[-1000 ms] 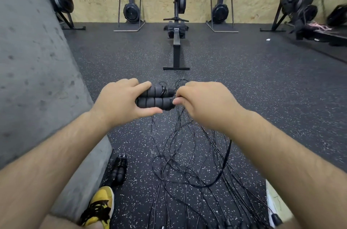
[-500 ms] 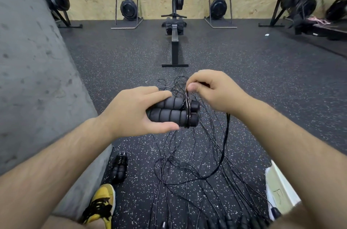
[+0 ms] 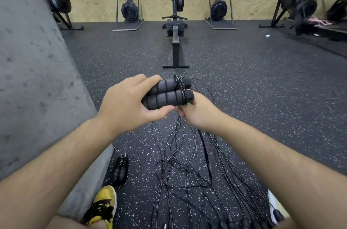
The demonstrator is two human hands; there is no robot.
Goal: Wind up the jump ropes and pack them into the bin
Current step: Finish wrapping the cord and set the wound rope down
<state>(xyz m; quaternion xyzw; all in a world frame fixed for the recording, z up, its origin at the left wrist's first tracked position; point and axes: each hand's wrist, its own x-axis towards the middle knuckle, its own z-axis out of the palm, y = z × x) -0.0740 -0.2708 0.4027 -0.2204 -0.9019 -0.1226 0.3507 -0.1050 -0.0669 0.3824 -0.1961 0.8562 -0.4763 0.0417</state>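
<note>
The left side is closed off by a grey concrete wall (image 3: 33, 78), whose lower edge is met by the floor (image 3: 253, 88) just beside a yellow shoe (image 3: 103, 204). Open speckled rubber floor is seen ahead and to the right, bounded at the far end by a rowing machine (image 3: 175, 22) set lengthwise toward the viewer and by other machines stood along the plywood wall. A white object (image 3: 272, 202) is cut off at the lower right edge; what it is cannot be told.

A pair of black foam handles (image 3: 167, 93) is held side by side above the floor, in the middle of the view. They are gripped at their left ends by the left hand (image 3: 129, 104), fingers over the top and thumb beneath. Several turns of thin black cord (image 3: 180, 88) are seen wrapped around the handles near their right ends. The right hand (image 3: 199, 112) is placed just under those ends, touching them, with its fingers curled in on the cord where it drops away; the grasp is partly hidden by the handles.

Below both hands, loose ropes (image 3: 187, 163) are spread in tangled loops across the floor toward the bottom edge. A wound rope bundle (image 3: 121, 170) is laid apart from them, beside the wall's foot.
</note>
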